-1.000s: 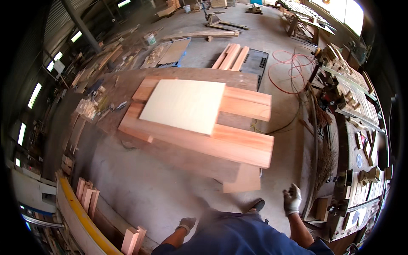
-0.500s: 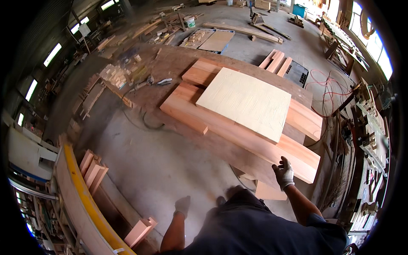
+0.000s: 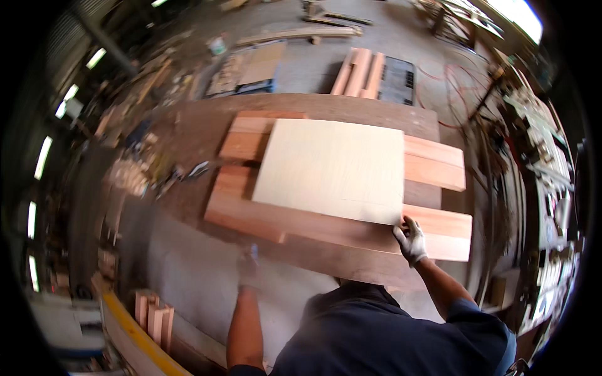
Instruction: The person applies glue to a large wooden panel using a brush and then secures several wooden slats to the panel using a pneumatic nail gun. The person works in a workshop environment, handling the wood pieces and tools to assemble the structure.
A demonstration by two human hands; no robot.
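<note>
A pale cream rectangular panel [image 3: 332, 169] lies flat across two thick reddish wooden beams, the near beam [image 3: 301, 225] and the far beam [image 3: 433, 161]. They rest on a brown worktable [image 3: 351, 266]. My right hand [image 3: 411, 241], in a whitish glove, is at the panel's near right corner, over the near beam. Its thumb and fingers are apart; whether they touch the corner is hard to tell. My left hand [image 3: 249, 266] is in front of the table's near edge, left of my body. Motion smears its fingers, and a small bluish spot there cannot be made out.
A blurred tool [image 3: 199, 168] and small wood blocks [image 3: 125, 177] lie left of the beams. Reddish timbers [image 3: 359, 74] sit beyond the table beside a dark tray [image 3: 396, 80]. A yellow-edged machine [image 3: 135, 332] stands at lower left. Red hose [image 3: 454, 94] coils at right.
My view has turned, and the panel now appears squarer before me. My right hand has come to the panel's near right corner. My left hand has risen toward the table edge.
</note>
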